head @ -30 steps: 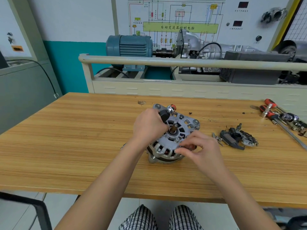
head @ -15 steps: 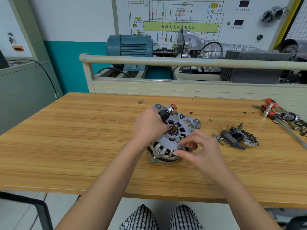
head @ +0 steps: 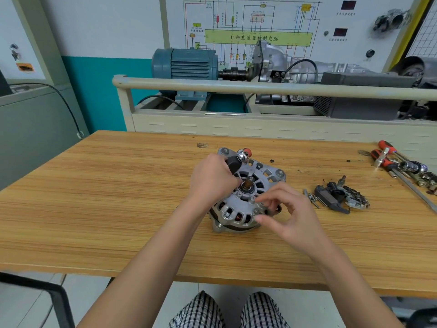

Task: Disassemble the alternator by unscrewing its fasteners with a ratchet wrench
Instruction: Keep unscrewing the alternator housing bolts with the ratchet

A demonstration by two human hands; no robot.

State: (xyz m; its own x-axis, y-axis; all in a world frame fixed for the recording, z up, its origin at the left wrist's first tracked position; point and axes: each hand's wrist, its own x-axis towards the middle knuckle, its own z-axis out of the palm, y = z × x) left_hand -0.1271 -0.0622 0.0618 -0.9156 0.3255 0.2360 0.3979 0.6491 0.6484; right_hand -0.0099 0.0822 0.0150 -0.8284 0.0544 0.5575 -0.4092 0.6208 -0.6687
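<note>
The silver alternator [head: 236, 210] lies on the wooden table [head: 118, 197] with its shaft pointing up. My left hand [head: 210, 181] grips the black handle of a ratchet wrench [head: 233, 165], whose chrome head sits over the housing's far-left edge. My right hand [head: 293, 218] hovers over the front-right rim of the housing. Its thumb and forefinger are spread apart and I see nothing between them. The hand hides the rim beneath it.
Removed black and grey alternator parts [head: 340, 197] and small loose screws [head: 312, 200] lie just right of the alternator. Red-handled screwdrivers, sockets and a long bar [head: 402, 166] lie at the table's right edge. A cream rail and motor rig [head: 236, 86] stand behind the table.
My right hand's thumb and forefinger, pinched together at the housing's front-right rim earlier, have spread apart. My left hand and the wrench have stayed put.
</note>
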